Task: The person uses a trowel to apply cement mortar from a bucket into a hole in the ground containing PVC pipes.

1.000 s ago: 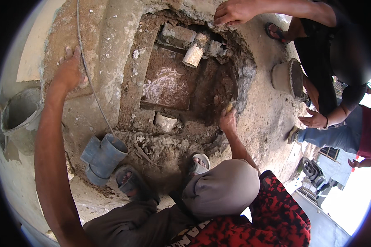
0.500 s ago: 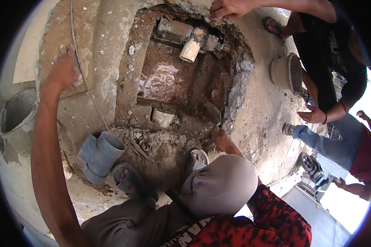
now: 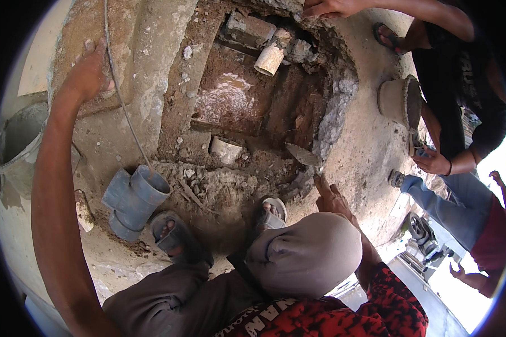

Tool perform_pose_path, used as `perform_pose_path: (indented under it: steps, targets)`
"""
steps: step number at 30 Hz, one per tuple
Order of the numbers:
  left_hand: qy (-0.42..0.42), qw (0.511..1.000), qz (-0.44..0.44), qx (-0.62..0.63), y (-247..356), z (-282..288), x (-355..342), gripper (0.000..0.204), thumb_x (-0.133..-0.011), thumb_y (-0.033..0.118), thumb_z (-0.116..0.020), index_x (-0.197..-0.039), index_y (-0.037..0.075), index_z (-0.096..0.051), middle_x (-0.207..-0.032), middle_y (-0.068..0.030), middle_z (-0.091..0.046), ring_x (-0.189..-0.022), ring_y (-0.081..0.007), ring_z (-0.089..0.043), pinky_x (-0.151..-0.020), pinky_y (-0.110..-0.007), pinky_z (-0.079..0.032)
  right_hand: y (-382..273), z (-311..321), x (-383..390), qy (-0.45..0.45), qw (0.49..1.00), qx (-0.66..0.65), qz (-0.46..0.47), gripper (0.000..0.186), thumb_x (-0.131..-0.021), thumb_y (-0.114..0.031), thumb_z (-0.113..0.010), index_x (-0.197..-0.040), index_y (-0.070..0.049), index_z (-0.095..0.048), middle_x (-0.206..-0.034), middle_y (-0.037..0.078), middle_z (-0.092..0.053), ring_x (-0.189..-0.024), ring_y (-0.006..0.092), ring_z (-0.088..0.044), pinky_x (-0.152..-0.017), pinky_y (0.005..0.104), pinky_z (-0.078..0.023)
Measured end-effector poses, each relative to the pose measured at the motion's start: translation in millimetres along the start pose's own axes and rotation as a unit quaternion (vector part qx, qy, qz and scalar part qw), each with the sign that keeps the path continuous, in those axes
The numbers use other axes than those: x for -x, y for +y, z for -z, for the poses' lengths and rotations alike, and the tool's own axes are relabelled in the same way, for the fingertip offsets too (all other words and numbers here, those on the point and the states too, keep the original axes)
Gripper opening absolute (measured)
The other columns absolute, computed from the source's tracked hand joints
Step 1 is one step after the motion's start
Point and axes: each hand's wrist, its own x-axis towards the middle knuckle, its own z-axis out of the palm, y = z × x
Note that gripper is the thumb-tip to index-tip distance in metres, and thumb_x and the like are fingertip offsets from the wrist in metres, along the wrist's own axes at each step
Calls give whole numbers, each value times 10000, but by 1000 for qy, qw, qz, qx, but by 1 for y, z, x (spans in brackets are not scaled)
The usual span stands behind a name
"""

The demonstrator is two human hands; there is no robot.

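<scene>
My left hand [image 3: 89, 76] rests with fingers apart on a rough sandy ledge [image 3: 126, 39], beside a thin grey cable [image 3: 118, 96]. My right hand [image 3: 331, 197], beside my raised knee, is closed on the handle of a trowel [image 3: 302, 154], whose blade reaches over the lower right corner of a square pit [image 3: 174, 112]. The pit has broken edges and muddy, shiny water at its bottom. A short cream pipe [image 3: 271, 55] juts in at the top among broken masonry, and a pipe stub [image 3: 226, 150] sits in the near side.
A blue-grey pipe tee [image 3: 135, 202] lies by my sandalled feet. Buckets stand at left [image 3: 19, 140] and right [image 3: 392, 101]. Two co-workers occupy the right side, one with a hand [image 3: 334, 8] at the pit's far edge and another hand [image 3: 430, 160] at a small blue thing. A wheeled object is behind them.
My right hand and the trowel have drawn back from the pit's right wall toward my knee. The co-worker's lower hand now has something small and blue at its fingers.
</scene>
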Motion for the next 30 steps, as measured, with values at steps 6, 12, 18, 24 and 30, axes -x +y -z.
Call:
perform_pose_path:
  steps: [6, 12, 18, 24, 30]
  targets:
    - [1, 1000, -20, -4, -11, -4, -3, 949, -675, 130, -742, -1431, 12, -180, -1429, -305, -210, -1328, -385, -273, -1100, -407, -242, -24, 16, -42, -181, 970, 128, -101, 588, -822, -104, -435, -1389, -29, -299, -1153, 308, -514, -975, 439, -576, -816, 492, -477]
    - [28, 998, -39, 31, 8, -9, -11, 943, -675, 134, -734, -1429, 5, -183, -1398, -302, -292, -1301, -387, -327, -1071, -384, -300, -10, -6, -114, -188, 934, 303, -18, 416, -896, -164, -381, -1273, 0, -444, -1088, 230, -589, -987, 330, -603, -819, 440, -504]
    - [30, 999, -24, -2, -21, -15, -1, 938, -673, 141, -737, -1427, 6, -195, -1387, -296, -315, -1275, -395, -360, -1057, -400, -319, -29, 77, -83, -120, 959, 242, 87, 376, -878, -112, -403, -1239, -106, -507, -1012, 203, -614, -811, 309, -655, -675, 434, -540]
    - [-33, 999, 22, 0, 22, 17, -16, 892, -689, 116, -692, -1435, 32, -209, -1468, -216, -233, -1383, -309, -193, -1125, -365, -183, 37, -15, -163, -147, 905, 396, 37, 386, -913, -217, -336, -1245, -153, -522, -1063, 174, -605, -954, 310, -613, -775, 440, -491]
    - [39, 998, -23, -49, -16, -4, -1, 874, -690, 92, -696, -1405, -43, -212, -1373, -292, -341, -1305, -392, -315, -1068, -397, -311, -27, 124, -131, -103, 925, 359, 68, 346, -938, -132, -337, -1222, -186, -528, -953, 205, -612, -778, 300, -648, -653, 407, -540]
